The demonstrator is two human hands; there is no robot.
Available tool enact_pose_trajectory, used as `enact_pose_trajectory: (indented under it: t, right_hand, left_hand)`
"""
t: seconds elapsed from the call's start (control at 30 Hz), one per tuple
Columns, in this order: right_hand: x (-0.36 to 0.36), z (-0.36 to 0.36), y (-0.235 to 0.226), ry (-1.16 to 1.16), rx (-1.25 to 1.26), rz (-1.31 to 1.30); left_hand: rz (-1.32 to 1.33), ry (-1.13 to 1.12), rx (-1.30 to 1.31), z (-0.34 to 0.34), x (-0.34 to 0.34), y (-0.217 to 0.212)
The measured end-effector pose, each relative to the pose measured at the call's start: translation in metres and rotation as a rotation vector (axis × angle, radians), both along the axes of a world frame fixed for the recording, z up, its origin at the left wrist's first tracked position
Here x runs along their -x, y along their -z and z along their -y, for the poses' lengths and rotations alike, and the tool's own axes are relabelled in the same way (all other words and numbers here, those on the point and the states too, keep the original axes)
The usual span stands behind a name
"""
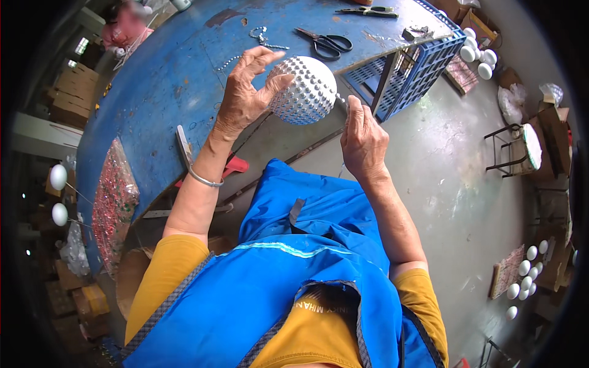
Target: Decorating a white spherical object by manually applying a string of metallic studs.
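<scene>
Left hand (248,92) spread, thumb touching a silver-studded white ball (300,92), right hand (365,135) with fingertips pressed together just beside it, anything pinched too small to tell, ball between both hands near the blue table (178,73), black-handled scissors (328,45) beyond.

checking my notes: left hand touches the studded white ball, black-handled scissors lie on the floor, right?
Wrong surface: the head view shows the black-handled scissors on the blue tabletop. The left hand does touch the studded white ball.
</scene>
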State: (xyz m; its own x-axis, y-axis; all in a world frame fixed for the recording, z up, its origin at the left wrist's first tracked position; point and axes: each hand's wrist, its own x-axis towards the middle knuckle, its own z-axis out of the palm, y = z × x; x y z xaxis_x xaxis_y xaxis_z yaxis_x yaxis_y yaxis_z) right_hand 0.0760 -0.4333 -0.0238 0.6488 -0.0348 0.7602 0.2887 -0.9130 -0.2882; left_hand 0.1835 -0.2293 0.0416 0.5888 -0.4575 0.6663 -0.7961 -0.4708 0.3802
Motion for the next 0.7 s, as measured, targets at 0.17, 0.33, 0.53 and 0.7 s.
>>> enact_pose_trajectory:
  t: [0.17, 0.33, 0.53, 0.7]
  right_hand:
    - [0.0, 0.011, -0.007, -0.028, 0.023, 0.15]
    - [0.001, 0.015, -0.037, -0.115, -0.014, 0.179]
    - [-0.018, 0.026, -0.024, -0.225, 0.042, 0.364]
    - [-0.017, 0.015, -0.004, -0.247, -0.046, 0.289]
  left_hand:
    - [-0.137, 0.044, 0.008, 0.01, 0.013, -0.006]
    - [-0.095, 0.058, -0.193, 0.017, 0.011, -0.011]
    - [-0.248, 0.109, -0.159, 0.005, 0.002, -0.009]
    - [-0.127, 0.027, -0.223, 0.011, 0.014, -0.009]
